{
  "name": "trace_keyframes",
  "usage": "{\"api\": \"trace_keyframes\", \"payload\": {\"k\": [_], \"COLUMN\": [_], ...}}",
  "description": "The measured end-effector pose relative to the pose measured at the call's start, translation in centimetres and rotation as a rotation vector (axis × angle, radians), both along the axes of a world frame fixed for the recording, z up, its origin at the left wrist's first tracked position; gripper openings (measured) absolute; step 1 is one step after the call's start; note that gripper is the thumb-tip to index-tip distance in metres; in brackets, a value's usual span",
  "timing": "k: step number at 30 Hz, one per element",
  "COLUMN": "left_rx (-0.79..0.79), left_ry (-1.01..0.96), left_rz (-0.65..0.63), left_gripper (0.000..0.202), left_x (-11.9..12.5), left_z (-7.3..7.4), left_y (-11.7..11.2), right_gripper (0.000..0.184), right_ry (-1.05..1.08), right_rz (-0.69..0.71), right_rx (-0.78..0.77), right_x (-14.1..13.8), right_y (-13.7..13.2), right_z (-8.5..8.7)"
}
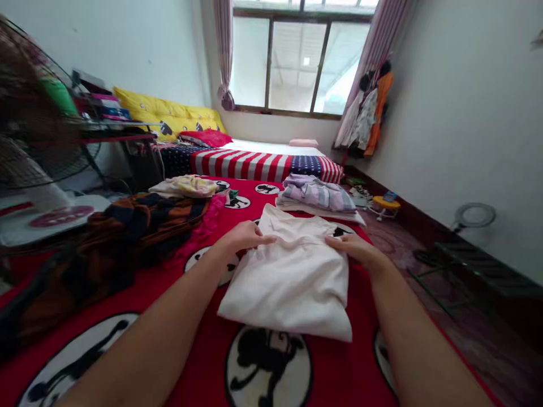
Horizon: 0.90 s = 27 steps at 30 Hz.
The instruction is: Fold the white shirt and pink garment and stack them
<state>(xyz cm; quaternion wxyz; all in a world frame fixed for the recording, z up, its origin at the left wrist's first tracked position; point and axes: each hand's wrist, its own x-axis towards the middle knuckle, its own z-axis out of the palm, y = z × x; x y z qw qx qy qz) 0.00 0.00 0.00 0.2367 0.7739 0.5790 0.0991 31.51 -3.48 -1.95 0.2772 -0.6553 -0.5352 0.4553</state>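
A white shirt [292,282] lies partly folded on the red bedspread [203,333], its lower part doubled up toward the collar end. At the upper left of the folded layer, my left hand [246,236] pinches the cloth edge between thumb and fingers. My right hand [356,249] grips the same edge on the right side, level with the left. Just beyond the shirt sits a stack of folded clothes [316,195], with a lilac and grey checked piece on top. Both hands' fingertips are partly hidden by the fabric.
To the left lie a rumpled brown and navy garment [123,226], a pink cloth [207,223] and a pale yellow garment [186,185]. A fan [46,192] stands at far left. Beyond are another bed [254,164] and a yellow stool [386,203]; a dark bench [487,268] is at right.
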Motion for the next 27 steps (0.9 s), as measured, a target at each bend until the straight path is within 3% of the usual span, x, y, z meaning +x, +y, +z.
{"api": "trace_keyframes", "payload": {"k": [3,6,9,12,14,16,19,23,27], "left_rx": [0.046,0.082,0.021,-0.038,0.029,0.089,0.010,-0.179,-0.304], "left_ry": [-0.085,-0.216,-0.562,-0.977,-0.940,-0.749,-0.520,-0.462,-0.500], "left_rz": [0.050,0.061,0.010,0.080,0.189,0.244,0.232,0.092,-0.127], "left_gripper": [0.046,0.037,0.041,0.056,0.060,0.058,0.064,0.075,0.059], "left_x": [0.4,0.9,1.3,1.4,1.2,0.9,0.2,-1.1,-2.2], "left_z": [-0.4,-0.3,0.1,0.1,-0.2,-0.5,-0.1,1.1,1.3], "left_y": [-0.5,-0.8,-0.8,-0.7,-0.5,-0.3,-0.4,-0.6,-0.4], "right_gripper": [0.053,0.045,0.048,0.047,0.042,0.036,0.034,0.045,0.065], "right_ry": [0.029,0.263,0.544,0.558,0.455,0.357,0.257,0.091,0.034], "right_rz": [0.007,0.049,0.033,-0.100,-0.171,-0.195,-0.206,-0.159,0.047], "right_rx": [0.040,0.142,0.263,0.322,0.278,0.208,0.138,0.092,0.060], "right_x": [0.0,-0.4,-1.3,-2.4,-2.8,-2.7,-1.9,-1.0,-0.7], "right_y": [-0.3,-0.7,-0.9,-0.6,-0.3,-0.1,-0.1,-0.4,-1.2], "right_z": [0.4,0.9,1.2,0.7,0.1,-0.4,-0.4,0.6,2.1]}}
